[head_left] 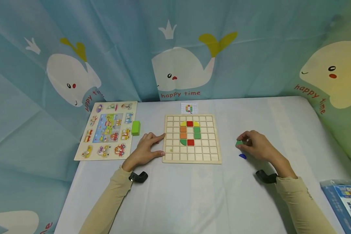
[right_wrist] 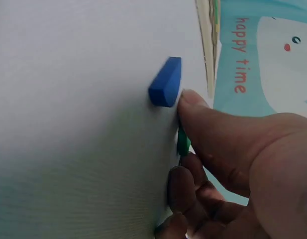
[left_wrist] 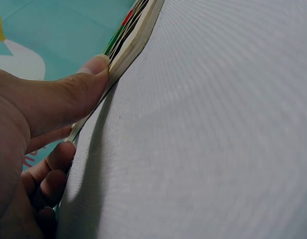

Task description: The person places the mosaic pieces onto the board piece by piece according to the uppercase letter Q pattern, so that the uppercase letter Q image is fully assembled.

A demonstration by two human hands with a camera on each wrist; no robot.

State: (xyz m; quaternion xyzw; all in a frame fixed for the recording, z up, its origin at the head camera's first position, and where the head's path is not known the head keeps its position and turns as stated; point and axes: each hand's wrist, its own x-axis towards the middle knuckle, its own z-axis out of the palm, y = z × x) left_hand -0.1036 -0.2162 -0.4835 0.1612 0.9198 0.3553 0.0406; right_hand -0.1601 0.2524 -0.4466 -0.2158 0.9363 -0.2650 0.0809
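Note:
A wooden grid board [head_left: 169, 157] lies on the table with red, orange, yellow and green pieces set in a ring. My left hand [head_left: 146, 149] rests at its left side, index fingertip and thumb tip touching the edge. In the left wrist view the thumb [left_wrist: 68, 97] lies against the board's rim. Right of the board, my right hand [head_left: 257, 145] holds a small green block [head_left: 239, 142] between thumb and fingers, low over the cloth. Just below it lies a blue half-round block [head_left: 242, 156], seen close up in the right wrist view beside the thumb [right_wrist: 213, 124].
A small pattern card [head_left: 189, 108] lies behind the board. To the left are a picture puzzle board [head_left: 105, 156] and a bright green block [head_left: 136, 128] at its right edge. A blue package [head_left: 339, 201] sits at the front right corner. A whale-print curtain [head_left: 120, 48] encloses the table.

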